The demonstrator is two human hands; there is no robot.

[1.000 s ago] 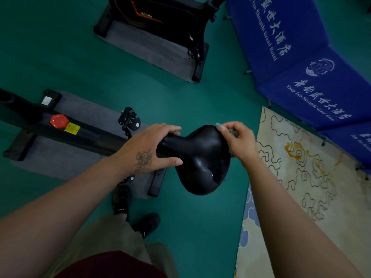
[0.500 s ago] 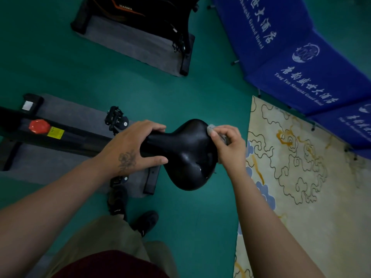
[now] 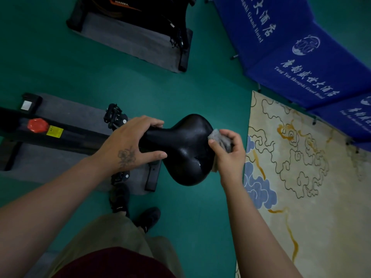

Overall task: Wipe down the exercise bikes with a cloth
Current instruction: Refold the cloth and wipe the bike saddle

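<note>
Right hand pinches the grey cloth, now slid down the saddle rear edge from its far corner. Left hand grips the nose. Wipe progressing; second bike beyond untouched.

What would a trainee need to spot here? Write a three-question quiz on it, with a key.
1. True or false: the left hand grips the narrow nose of the black saddle.
2. Which hand holds the grey cloth?
3. The cloth is against the saddle's: A) wide rear edge B) nose C) underside.

Key: 1. True. 2. The right hand, its fingers curled round it. 3. A.
</note>
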